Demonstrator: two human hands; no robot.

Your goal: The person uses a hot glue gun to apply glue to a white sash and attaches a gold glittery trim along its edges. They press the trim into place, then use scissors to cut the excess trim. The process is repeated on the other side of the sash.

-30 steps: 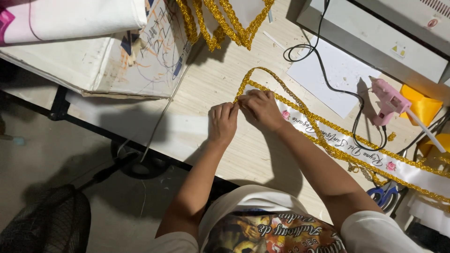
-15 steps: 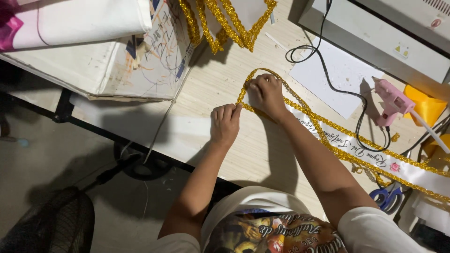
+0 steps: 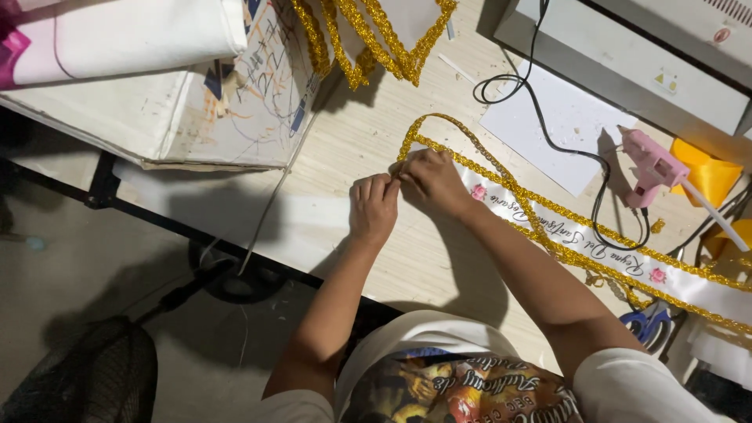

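Observation:
A white sash (image 3: 603, 254) with gold glitter trim (image 3: 462, 145) along its edges lies across the wooden table (image 3: 352, 149). Its pointed end is under my hands. My left hand (image 3: 374, 205) has its fingers curled, pinching at the sash tip. Touching it, my right hand (image 3: 431, 182) presses down on the sash end and grips the trim. The tip itself is hidden under both hands.
A pink glue gun (image 3: 650, 168) with a black cord (image 3: 548, 133) stands at the right, beside a grey machine (image 3: 627, 63). Blue scissors (image 3: 646, 325) lie near the table edge. More gold trim (image 3: 368, 47) and stacked fabric (image 3: 133, 86) sit at the back left. A fan (image 3: 86, 376) stands on the floor.
My hands shifted slightly along the sash end and are now pressed together at its tip. The sash and trim have barely moved.

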